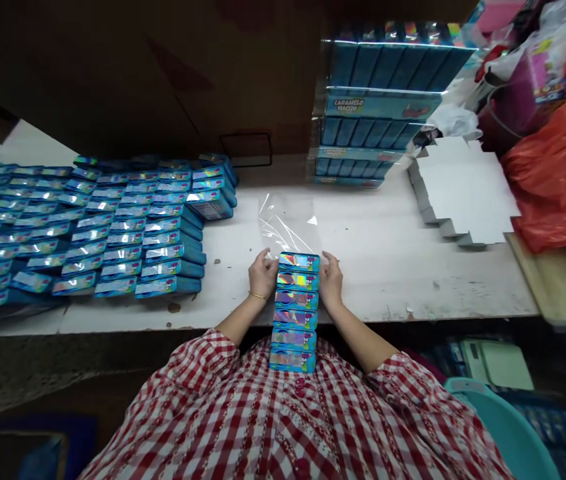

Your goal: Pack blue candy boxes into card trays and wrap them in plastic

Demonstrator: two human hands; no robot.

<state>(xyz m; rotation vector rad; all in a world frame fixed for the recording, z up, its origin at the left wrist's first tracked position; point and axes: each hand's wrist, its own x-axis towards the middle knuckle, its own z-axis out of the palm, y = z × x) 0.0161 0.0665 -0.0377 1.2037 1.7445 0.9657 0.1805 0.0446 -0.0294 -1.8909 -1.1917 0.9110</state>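
A row of several small blue boxes (295, 319) with shiny tops runs from the white table over its front edge toward my body. A clear plastic bag (290, 223) lies flat at the row's far end, its near edge reaching the first box. My left hand (263, 276) is closed at the left side of the far boxes, fingers curled at the bag's edge. On the opposite side, my right hand (331, 279) is also closed by the bag's edge, its fingertips beside the farthest box. The hidden parts of the fingers and of the bag cannot be made out.
Many similar blue boxes (127, 237) stand in rows on the left of the table (363, 267). Clear-wrapped packs (383, 103) are stacked at the back right. Farther right are a white cardboard tray (467, 187) and a red plastic bag (557, 167). A turquoise basin (507, 427) sits below.
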